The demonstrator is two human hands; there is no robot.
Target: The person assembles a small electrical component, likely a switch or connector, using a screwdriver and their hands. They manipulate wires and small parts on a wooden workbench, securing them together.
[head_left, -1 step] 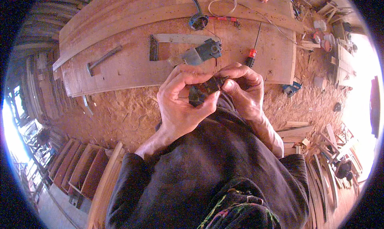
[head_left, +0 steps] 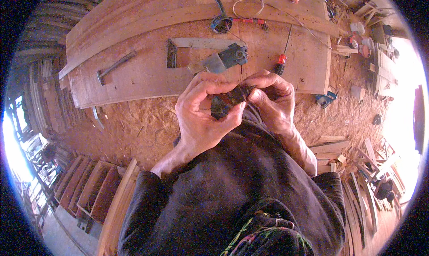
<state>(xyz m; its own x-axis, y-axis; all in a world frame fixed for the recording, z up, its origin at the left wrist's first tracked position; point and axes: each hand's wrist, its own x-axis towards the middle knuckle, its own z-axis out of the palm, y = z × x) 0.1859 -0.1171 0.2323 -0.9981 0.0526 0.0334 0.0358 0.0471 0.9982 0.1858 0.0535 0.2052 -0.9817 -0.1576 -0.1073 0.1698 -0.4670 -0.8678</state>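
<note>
Facing a wooden worktop at twelve o'clock, holds a small dark part between narrowly pinched left grip and right grip; shows no visible change, apparently still mid-handling.

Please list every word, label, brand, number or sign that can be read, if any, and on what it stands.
No text can be read.
Dark part between left hand and right hand: no legible marking.
Screwdriver: too small to tell.
Blue tool: too small to tell.
</note>
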